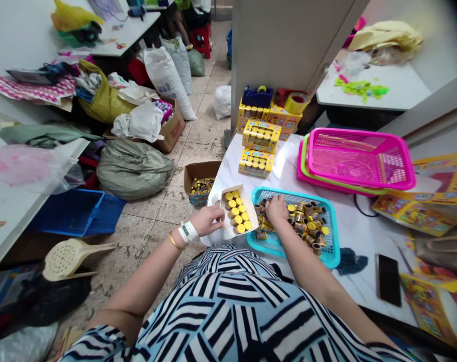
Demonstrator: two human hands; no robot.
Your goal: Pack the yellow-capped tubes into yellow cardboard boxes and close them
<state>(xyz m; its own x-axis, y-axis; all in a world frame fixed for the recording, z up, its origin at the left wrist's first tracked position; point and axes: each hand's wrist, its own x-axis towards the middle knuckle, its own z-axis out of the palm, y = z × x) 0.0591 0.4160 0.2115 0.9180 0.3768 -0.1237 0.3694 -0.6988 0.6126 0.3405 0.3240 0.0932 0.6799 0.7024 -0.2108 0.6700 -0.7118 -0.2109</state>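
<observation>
My left hand (210,220) grips the near edge of a small white tray (251,207) filled with yellow-capped small bottles (236,212). It is tilted at the table's left corner. My right hand (276,208) reaches into a turquoise basket (332,249) and closes over loose yellow-capped bottles (307,222) at its left side. What its fingers hold is hidden.
Stacked yellow boxes of bottles (258,143) stand behind. Pink and green baskets (358,161) lie to the right, beside flat yellow cartons (435,201). A black phone (388,279) lies at the table's near edge. A cardboard box (200,182), sacks and a blue bin (75,211) crowd the floor.
</observation>
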